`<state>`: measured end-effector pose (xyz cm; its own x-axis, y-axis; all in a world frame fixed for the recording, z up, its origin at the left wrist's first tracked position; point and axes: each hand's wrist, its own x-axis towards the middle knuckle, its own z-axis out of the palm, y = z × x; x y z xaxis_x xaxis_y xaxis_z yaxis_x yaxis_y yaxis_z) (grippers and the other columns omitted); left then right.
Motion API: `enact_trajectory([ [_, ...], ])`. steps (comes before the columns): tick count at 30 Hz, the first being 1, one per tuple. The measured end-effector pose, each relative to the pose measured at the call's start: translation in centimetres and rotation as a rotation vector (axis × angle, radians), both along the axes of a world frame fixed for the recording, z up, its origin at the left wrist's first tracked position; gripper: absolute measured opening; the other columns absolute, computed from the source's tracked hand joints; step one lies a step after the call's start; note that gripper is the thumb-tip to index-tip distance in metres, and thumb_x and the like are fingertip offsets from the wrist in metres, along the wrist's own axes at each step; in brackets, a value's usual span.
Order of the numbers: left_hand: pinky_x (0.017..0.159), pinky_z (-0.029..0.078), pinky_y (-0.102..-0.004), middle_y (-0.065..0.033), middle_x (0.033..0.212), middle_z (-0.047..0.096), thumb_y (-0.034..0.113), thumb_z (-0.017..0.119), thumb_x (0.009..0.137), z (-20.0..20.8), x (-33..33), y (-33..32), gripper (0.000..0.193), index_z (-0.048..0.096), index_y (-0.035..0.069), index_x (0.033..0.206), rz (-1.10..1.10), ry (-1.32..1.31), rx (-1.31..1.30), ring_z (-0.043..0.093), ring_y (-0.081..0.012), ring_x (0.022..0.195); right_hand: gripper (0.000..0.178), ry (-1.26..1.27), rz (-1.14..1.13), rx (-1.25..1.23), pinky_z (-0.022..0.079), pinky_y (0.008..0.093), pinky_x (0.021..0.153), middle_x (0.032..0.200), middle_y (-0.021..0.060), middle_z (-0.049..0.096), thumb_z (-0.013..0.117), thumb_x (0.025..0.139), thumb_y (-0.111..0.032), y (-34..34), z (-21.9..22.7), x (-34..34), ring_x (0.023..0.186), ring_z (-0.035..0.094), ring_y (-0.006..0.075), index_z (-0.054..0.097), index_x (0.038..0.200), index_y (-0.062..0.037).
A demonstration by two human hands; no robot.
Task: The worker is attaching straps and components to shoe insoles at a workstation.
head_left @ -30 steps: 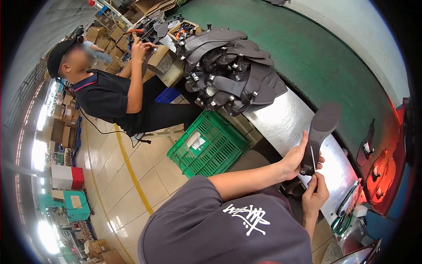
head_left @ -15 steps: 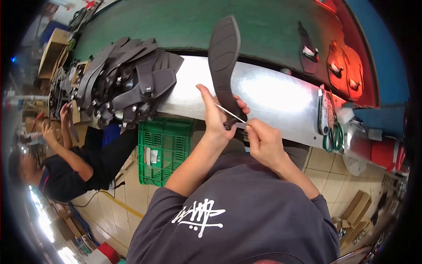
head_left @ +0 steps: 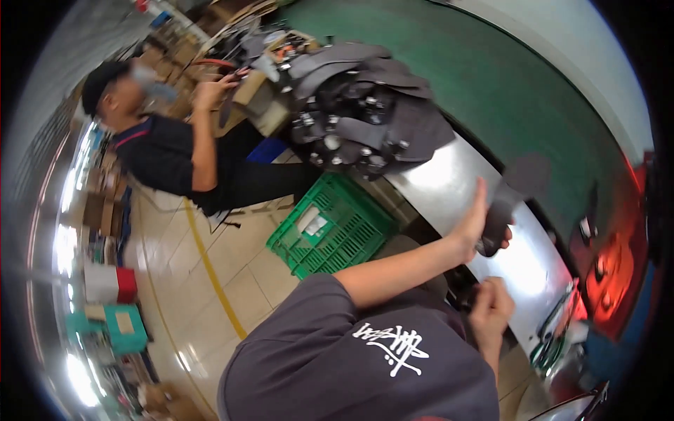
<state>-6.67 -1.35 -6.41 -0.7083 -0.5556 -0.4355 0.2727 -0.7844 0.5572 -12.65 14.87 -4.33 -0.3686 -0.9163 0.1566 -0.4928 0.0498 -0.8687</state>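
My left hand (head_left: 472, 231) is wrapped round the narrow end of a dark grey, sole-shaped piece (head_left: 525, 179), whose broad end points away from me over the metal table edge. The piece is blurred by motion. Lower down and closer to my body, my right hand (head_left: 491, 306) is apart from the piece, its fingers curled closed. Whatever those fingers hold, if anything, is hidden. Left of my left hand, a heap of similar dark grey pieces (head_left: 414, 130) with small shiny fittings lies on the metal table (head_left: 442, 168).
A green plastic crate (head_left: 333, 224) stands below the heap. A green belt surface (head_left: 449, 49) runs behind the table. Dark pieces (head_left: 607, 281) lie under red light at right, near green-handled scissors (head_left: 544, 351). A co-worker (head_left: 175, 154) at left handles a dark strip.
The view has swung left, bringing the co-worker further in. My right hand has come away from the piece and drawn toward my body. The thin white strip across the piece no longer shows.
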Motion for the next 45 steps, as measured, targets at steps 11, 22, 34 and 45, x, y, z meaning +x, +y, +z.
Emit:
enact_trajectory([
  [11, 0.063, 0.050, -0.0272, -0.0059, 0.090, 0.058, 0.027, 0.047, 0.099, -0.2, 1.2, 2.6, 0.026, 0.049, 0.003, 0.108, -0.032, 0.022, -0.343, 0.061, -0.0134, 0.071, 0.047, -0.136, -0.067, -0.115, 0.032, 0.0194, 0.055, 0.075, -0.0030, 0.047, 0.066, 0.083, -0.007, -1.4, -0.2, -2.3, 0.062, 0.040, 0.0049, 0.055, 0.127, 0.0021],
  [22, 0.075, 0.045, -0.0239, -0.0053, 0.097, 0.060, 0.026, 0.047, 0.097, -3.1, -0.9, 4.8, 0.048, 0.044, -0.005, 0.133, -0.035, -0.089, -0.358, 0.054, -0.0088, 0.083, 0.032, -0.017, -0.051, -0.157, 0.038, 0.0233, 0.058, 0.080, 0.0048, 0.058, 0.066, 0.082, 0.004, -1.5, -0.1, -1.7, 0.067, 0.050, 0.0121, 0.065, 0.114, 0.0023],
  [34, 0.083, 0.050, -0.0264, -0.0064, 0.102, 0.067, 0.017, 0.067, 0.090, 0.2, 2.4, -0.7, 0.043, 0.055, -0.003, 0.126, -0.050, -0.031, -0.330, 0.062, -0.0116, 0.090, 0.048, -0.229, -0.151, -0.094, 0.037, 0.0221, 0.056, 0.074, 0.0004, 0.050, 0.058, 0.083, 0.005, -1.5, 0.5, -2.6, 0.062, 0.045, 0.0090, 0.055, 0.131, -0.0018],
  [45, 0.076, 0.049, -0.0235, -0.0028, 0.089, 0.071, 0.011, 0.075, 0.077, 20.1, 20.7, -22.2, 0.031, 0.071, 0.005, 0.107, 0.376, -0.846, -1.277, 0.063, -0.0089, 0.080, 0.032, 0.118, -0.294, -0.005, 0.037, 0.0254, 0.061, 0.081, 0.0057, 0.051, 0.050, 0.088, 0.003, 1.7, -2.7, -9.8, 0.070, 0.046, 0.0128, 0.064, 0.117, 0.0007],
])
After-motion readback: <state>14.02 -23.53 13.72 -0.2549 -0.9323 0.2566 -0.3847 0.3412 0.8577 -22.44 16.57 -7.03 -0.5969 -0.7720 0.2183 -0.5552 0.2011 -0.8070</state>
